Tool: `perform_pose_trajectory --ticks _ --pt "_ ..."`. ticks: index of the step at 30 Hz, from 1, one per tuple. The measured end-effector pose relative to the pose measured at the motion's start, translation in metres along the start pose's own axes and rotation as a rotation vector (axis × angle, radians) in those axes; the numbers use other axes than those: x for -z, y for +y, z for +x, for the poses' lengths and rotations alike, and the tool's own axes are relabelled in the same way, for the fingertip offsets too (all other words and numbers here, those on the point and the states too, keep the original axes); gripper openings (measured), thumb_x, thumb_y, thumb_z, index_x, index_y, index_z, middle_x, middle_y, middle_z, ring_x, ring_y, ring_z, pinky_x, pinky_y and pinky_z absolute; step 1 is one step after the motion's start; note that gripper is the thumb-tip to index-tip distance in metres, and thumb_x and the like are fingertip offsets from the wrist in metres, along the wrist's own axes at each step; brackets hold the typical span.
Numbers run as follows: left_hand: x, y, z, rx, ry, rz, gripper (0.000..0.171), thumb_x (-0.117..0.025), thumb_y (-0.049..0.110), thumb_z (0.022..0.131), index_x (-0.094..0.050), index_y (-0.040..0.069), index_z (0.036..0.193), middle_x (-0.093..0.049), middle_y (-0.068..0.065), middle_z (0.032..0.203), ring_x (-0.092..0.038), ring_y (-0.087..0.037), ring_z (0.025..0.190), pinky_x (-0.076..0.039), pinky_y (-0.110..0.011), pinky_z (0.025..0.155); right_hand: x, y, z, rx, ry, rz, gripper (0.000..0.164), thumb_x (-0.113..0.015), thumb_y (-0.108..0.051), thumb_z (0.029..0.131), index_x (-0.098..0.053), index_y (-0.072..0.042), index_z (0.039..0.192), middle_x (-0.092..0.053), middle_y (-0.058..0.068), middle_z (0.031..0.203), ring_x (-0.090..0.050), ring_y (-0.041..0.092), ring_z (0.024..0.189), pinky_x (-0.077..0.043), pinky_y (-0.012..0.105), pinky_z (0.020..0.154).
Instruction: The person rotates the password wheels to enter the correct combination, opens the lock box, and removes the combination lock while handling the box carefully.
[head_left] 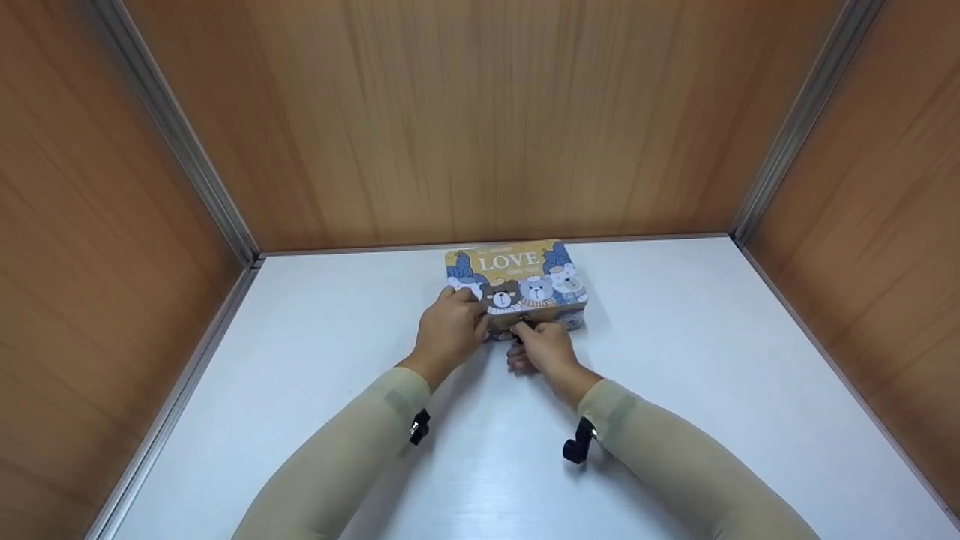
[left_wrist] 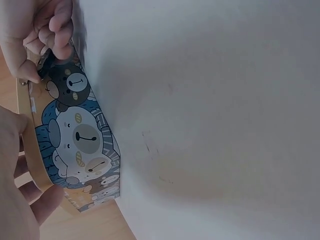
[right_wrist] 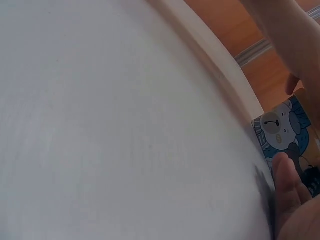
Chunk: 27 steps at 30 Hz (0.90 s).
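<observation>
A lidded box with cartoon bears and the word LOVE on its yellow top sits at the back of the white table, its lid down. My left hand holds its left front corner, fingers bent over the lid's edge. At the middle of the front side, my right hand pinches a small dark piece between thumb and fingers, by the metal clasp; its exact kind is partly hidden. Bears on the box's front show between both hands in the left wrist view. Only part of the box front appears in the right wrist view.
The white table runs up to a wood-grain back panel. Wood-grain side panels with metal corner strips stand left and right. The box lies close to the back panel. Dark wrist camera mounts hang below the sleeves.
</observation>
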<state>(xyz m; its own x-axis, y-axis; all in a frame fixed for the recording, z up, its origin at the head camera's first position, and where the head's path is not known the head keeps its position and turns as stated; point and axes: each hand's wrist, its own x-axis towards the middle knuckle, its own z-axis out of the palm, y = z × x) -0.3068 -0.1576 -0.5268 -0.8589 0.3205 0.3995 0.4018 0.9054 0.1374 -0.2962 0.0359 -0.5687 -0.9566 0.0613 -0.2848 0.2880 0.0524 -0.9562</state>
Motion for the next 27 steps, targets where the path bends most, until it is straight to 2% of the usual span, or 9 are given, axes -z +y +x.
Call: perform_pose_trajectory --ticks 5,8,10,14,16,18,22,24,27 --pt "0.0 0.002 -0.002 0.016 -0.003 0.0 0.034 -0.078 0.04 0.11 -0.085 0.016 0.133 -0.076 0.0 0.123 -0.065 -0.017 0.109 -0.068 -0.031 0.093 0.009 0.001 -0.001 -0.019 -0.031 -0.038 0.033 -0.071 -0.028 0.11 -0.073 0.004 0.112 -0.083 0.014 0.082 -0.08 0.018 0.063 -0.07 0.031 0.06" --pt "0.0 0.003 -0.004 0.014 0.023 -0.001 0.032 -0.079 0.039 0.109 -0.085 0.016 0.131 -0.075 0.0 0.121 -0.063 -0.016 0.106 -0.067 -0.029 0.089 0.016 -0.001 -0.002 -0.01 -0.057 -0.065 0.032 -0.073 -0.027 0.11 -0.074 0.004 0.112 -0.083 0.014 0.085 -0.079 0.017 0.064 -0.07 0.03 0.062" --pt "0.0 0.003 -0.007 -0.021 0.051 -0.017 0.027 -0.079 0.035 0.109 -0.086 0.016 0.127 -0.073 0.002 0.115 -0.062 -0.014 0.101 -0.066 -0.027 0.083 0.021 -0.002 -0.003 0.002 -0.086 -0.068 0.032 -0.075 -0.027 0.11 -0.074 0.005 0.113 -0.084 0.014 0.088 -0.08 0.017 0.066 -0.071 0.031 0.064" --pt "-0.001 0.007 -0.013 -0.156 0.099 -0.079 0.014 -0.079 0.025 0.109 -0.086 0.013 0.115 -0.075 0.002 0.103 -0.07 -0.012 0.089 -0.066 -0.025 0.075 0.027 -0.002 -0.004 0.036 -0.14 -0.063 0.027 -0.075 -0.019 0.111 -0.075 0.008 0.11 -0.083 0.013 0.086 -0.08 0.016 0.066 -0.071 0.029 0.064" --pt "-0.002 0.01 -0.017 -0.203 0.088 -0.13 0.012 -0.078 0.021 0.11 -0.085 0.013 0.114 -0.078 0.0 0.1 -0.075 -0.014 0.084 -0.067 -0.028 0.072 0.03 -0.002 -0.003 0.053 -0.16 -0.061 0.024 -0.072 -0.015 0.112 -0.074 0.009 0.108 -0.082 0.013 0.086 -0.079 0.016 0.066 -0.07 0.028 0.063" --pt "-0.004 0.013 -0.02 -0.22 0.054 -0.177 0.015 -0.076 0.02 0.111 -0.084 0.012 0.121 -0.082 -0.003 0.104 -0.08 -0.018 0.086 -0.07 -0.032 0.075 0.032 -0.002 -0.003 0.062 -0.177 -0.06 0.022 -0.07 -0.012 0.113 -0.073 0.009 0.109 -0.082 0.014 0.087 -0.079 0.016 0.067 -0.07 0.027 0.063" --pt "-0.01 0.018 -0.022 -0.148 -0.066 -0.268 0.018 -0.071 0.023 0.113 -0.083 0.012 0.123 -0.085 -0.006 0.113 -0.083 -0.024 0.1 -0.072 -0.041 0.087 0.035 -0.003 -0.006 0.073 -0.227 -0.089 0.018 -0.067 -0.011 0.114 -0.071 0.007 0.111 -0.083 0.019 0.093 -0.08 0.018 0.07 -0.07 0.028 0.065" --pt "-0.012 0.02 -0.022 -0.077 -0.133 -0.319 0.018 -0.069 0.024 0.114 -0.083 0.012 0.117 -0.085 -0.006 0.114 -0.083 -0.025 0.106 -0.07 -0.044 0.095 0.037 -0.004 -0.007 0.078 -0.261 -0.126 0.017 -0.065 -0.01 0.115 -0.07 0.005 0.111 -0.084 0.02 0.095 -0.081 0.018 0.072 -0.071 0.029 0.066" --pt "-0.015 0.022 -0.022 0.044 -0.228 -0.433 0.02 -0.067 0.025 0.115 -0.081 0.011 0.11 -0.083 -0.005 0.105 -0.079 -0.025 0.1 -0.068 -0.046 0.093 0.039 -0.007 -0.009 0.09 -0.315 -0.186 0.017 -0.062 -0.009 0.116 -0.071 0.006 0.115 -0.083 0.02 0.097 -0.081 0.018 0.073 -0.071 0.03 0.068"
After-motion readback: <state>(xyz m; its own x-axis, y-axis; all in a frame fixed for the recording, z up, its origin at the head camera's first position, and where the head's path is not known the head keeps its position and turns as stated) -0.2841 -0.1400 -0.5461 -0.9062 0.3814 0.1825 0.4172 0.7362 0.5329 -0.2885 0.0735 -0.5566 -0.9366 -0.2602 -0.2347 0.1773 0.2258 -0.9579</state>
